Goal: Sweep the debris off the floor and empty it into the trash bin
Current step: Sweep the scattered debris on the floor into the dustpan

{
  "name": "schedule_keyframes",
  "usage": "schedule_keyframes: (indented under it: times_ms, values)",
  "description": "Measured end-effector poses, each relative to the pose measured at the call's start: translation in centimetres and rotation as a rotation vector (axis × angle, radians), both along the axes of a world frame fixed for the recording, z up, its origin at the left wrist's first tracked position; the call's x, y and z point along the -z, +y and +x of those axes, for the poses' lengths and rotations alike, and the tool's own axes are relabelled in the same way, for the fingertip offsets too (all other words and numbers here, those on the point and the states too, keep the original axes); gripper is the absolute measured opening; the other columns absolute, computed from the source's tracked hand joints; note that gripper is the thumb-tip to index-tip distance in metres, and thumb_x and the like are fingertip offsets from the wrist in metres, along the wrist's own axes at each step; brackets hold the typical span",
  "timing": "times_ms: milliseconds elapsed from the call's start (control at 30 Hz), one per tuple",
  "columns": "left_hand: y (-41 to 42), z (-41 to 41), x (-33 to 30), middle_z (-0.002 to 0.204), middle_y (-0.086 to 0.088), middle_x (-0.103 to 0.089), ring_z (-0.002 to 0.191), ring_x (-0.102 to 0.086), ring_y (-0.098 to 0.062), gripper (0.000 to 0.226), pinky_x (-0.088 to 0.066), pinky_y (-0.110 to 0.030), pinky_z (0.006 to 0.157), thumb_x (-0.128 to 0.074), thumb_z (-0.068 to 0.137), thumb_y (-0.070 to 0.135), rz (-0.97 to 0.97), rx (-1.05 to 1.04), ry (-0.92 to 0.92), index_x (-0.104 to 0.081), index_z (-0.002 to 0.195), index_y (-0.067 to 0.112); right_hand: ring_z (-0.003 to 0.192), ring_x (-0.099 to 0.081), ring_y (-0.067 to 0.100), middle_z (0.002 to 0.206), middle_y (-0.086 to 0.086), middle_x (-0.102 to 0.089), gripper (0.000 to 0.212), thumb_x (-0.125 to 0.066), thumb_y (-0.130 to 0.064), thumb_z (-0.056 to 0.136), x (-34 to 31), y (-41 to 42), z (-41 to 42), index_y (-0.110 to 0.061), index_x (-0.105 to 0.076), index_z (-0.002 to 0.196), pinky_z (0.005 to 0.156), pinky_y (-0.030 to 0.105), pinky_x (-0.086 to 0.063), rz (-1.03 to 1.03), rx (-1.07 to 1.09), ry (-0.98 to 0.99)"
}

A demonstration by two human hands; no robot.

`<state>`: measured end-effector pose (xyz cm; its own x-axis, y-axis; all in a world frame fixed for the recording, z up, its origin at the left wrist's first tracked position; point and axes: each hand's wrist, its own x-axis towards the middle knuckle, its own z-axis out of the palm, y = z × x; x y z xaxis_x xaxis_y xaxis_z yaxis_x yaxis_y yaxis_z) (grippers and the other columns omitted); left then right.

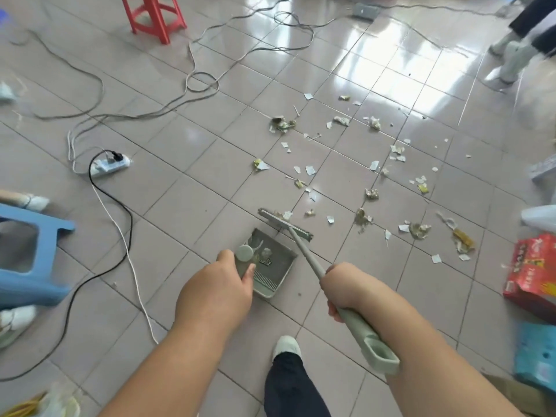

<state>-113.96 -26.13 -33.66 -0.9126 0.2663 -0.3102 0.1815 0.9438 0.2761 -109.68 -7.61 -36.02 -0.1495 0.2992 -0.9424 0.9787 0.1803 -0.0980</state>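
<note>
Gripping a sage-green dustpan [270, 267] by its upright handle, the left hand [216, 288] has fingers curled round the handle just under its round cap; grip fully closed on it. Pan sits on the tiled floor [186, 188], mouth facing away from the person, a few paper scraps already inside. Right hand [340, 291] is wrapped tight round the shaft of a matching green broom [304, 251], grip closed, the looped handle end sticking out behind the wrist. Broom head lies on the floor just beyond the pan's front edge, touching a small clump of scraps. Debris [367, 164], torn paper bits and crumpled wrappers, is scattered over the tiles ahead and to the right, most of it well apart from the pan. Power strip [109, 165] with black and white cables lies left. Blue plastic stool [33, 260] at left edge, red stool [153, 13] top left, red carton [532, 272] at right edge. Person's shoe [287, 346] and dark trouser leg show between the forearms. Trash bin not identifiable.
</note>
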Motion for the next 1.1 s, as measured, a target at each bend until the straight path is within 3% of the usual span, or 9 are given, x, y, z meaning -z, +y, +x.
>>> schedule_keyframes:
  times_ms: [67, 167, 300, 500, 567, 633, 800, 1000, 1100]
  values:
    - [0.4, -2.2, 0.0, 0.093, -0.01, -0.065, 0.087, -0.062, -0.032, 0.034, -0.045, -0.033, 0.066, -0.037, 0.096, 0.046, -0.015, 0.023, 0.02, -0.046, 0.1, 0.013, 0.047, -0.049, 0.02, 0.059, 0.014, -0.053, 0.02, -0.031, -0.008, 0.095, 0.3, 1.1, -2.4, -0.003, -0.048, 0.104, 0.047, 0.024, -0.042, 0.052, 0.034, 0.054]
    - [0.6, -5.1, 0.3, 0.094, -0.011, -0.065, 0.088, -0.061, -0.033, 0.034, -0.041, -0.032, 0.064, -0.038, 0.096, 0.045, -0.015, 0.058, 0.032, -0.046, 0.1, 0.012, 0.049, -0.051, 0.022, 0.045, 0.012, -0.056, 0.016, -0.035, -0.011, 0.095, 0.5, 2.0, -5.6, -0.001, -0.047, 0.091, 0.059, 0.03, -0.047, 0.117, 0.089, 0.086]
    - [0.4, -7.5, 0.7, 0.094, -0.013, -0.065, 0.087, -0.061, -0.034, 0.034, -0.039, -0.033, 0.064, -0.039, 0.096, 0.043, -0.012, 0.11, 0.034, -0.045, 0.101, 0.01, 0.052, -0.049, 0.02, 0.063, 0.009, -0.05, 0.021, -0.036, -0.008, 0.097, 1.0, 1.8, -8.5, -0.006, -0.044, 0.078, 0.058, 0.027, -0.047, 0.151, 0.097, 0.172]
    - [-0.6, -9.5, 1.3, 0.095, -0.016, -0.064, 0.089, -0.061, -0.037, 0.035, -0.037, -0.034, 0.064, -0.041, 0.096, 0.041, -0.008, 0.144, 0.033, -0.047, 0.104, 0.008, 0.051, -0.05, 0.022, 0.056, 0.013, -0.058, 0.014, -0.03, -0.009, 0.097, 4.1, 1.3, -10.5, -0.002, -0.042, 0.099, 0.053, 0.031, -0.044, 0.171, 0.064, 0.084]
    - [-1.1, -9.9, 1.5, 0.095, -0.017, -0.064, 0.088, -0.06, -0.037, 0.034, -0.037, -0.033, 0.064, -0.041, 0.096, 0.041, -0.003, 0.149, 0.031, -0.046, 0.103, 0.008, 0.053, -0.05, 0.022, 0.062, 0.013, -0.054, 0.016, -0.032, -0.008, 0.098, 5.0, 0.6, -10.4, 0.002, -0.044, 0.095, 0.062, 0.031, -0.049, 0.164, 0.035, 0.104]
    - [-1.5, -10.3, 1.8, 0.094, -0.018, -0.064, 0.087, -0.06, -0.037, 0.033, -0.037, -0.033, 0.063, -0.042, 0.096, 0.039, -0.003, 0.148, 0.035, -0.046, 0.103, 0.007, 0.053, -0.05, 0.023, 0.062, 0.014, -0.053, 0.021, -0.03, -0.01, 0.098, 5.9, -0.6, -9.7, 0.002, -0.045, 0.108, 0.07, 0.034, -0.049, 0.133, 0.053, 0.069]
    - [-1.4, -11.4, 1.8, 0.093, -0.017, -0.064, 0.087, -0.06, -0.037, 0.033, -0.038, -0.034, 0.063, -0.042, 0.096, 0.04, 0.002, 0.135, 0.014, -0.046, 0.102, 0.007, 0.048, -0.046, 0.021, 0.063, 0.014, -0.049, 0.03, -0.027, -0.006, 0.097, 5.7, -4.8, -7.7, -0.002, -0.043, 0.122, 0.043, 0.027, -0.04, 0.022, 0.103, -0.003]
    - [-1.5, -11.7, 1.8, 0.092, -0.016, -0.064, 0.085, -0.061, -0.036, 0.033, -0.04, -0.034, 0.062, -0.042, 0.096, 0.04, 0.001, 0.12, -0.006, -0.046, 0.1, 0.008, 0.047, -0.047, 0.021, 0.06, 0.014, -0.051, 0.032, -0.03, -0.004, 0.094, 2.6, -2.6, -5.6, -0.006, -0.05, 0.118, 0.052, 0.028, -0.042, 0.044, 0.233, 0.09]
    - [-1.5, -11.6, 1.9, 0.09, -0.015, -0.065, 0.083, -0.061, -0.036, 0.033, -0.04, -0.033, 0.061, -0.041, 0.096, 0.04, -0.001, 0.136, -0.002, -0.045, 0.1, 0.008, 0.046, -0.047, 0.02, 0.065, 0.014, -0.05, 0.036, -0.028, -0.005, 0.094, 2.8, -2.0, -6.8, -0.007, -0.048, 0.124, 0.048, 0.026, -0.043, 0.089, 0.225, 0.135]
